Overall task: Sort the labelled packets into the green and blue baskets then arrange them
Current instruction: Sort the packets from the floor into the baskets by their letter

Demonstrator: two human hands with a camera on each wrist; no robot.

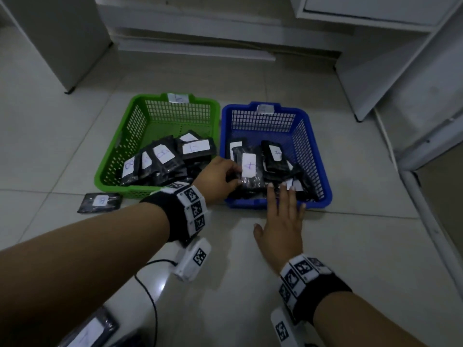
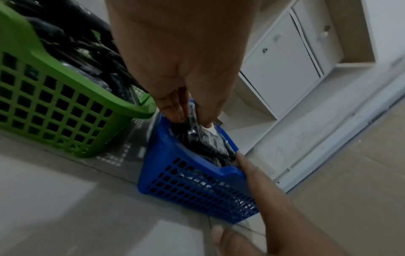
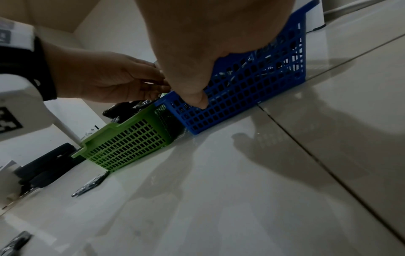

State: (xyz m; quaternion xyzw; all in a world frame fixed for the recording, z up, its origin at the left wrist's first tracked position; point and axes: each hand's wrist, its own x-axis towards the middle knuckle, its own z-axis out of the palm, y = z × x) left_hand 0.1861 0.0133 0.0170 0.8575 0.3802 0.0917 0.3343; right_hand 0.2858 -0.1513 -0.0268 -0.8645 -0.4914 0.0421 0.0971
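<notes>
Left hand pinches packet over blue basket; right hand flat, seemingly touching its rim.

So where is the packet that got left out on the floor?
In the head view, the stray packet lies flat on the floor tiles at the left, just outside the green basket's near-left corner.

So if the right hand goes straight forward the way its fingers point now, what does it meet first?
The right hand already reaches over the near rim of the blue basket, so it would probably meet the black packets piled inside first; depth is hard to judge.
</notes>
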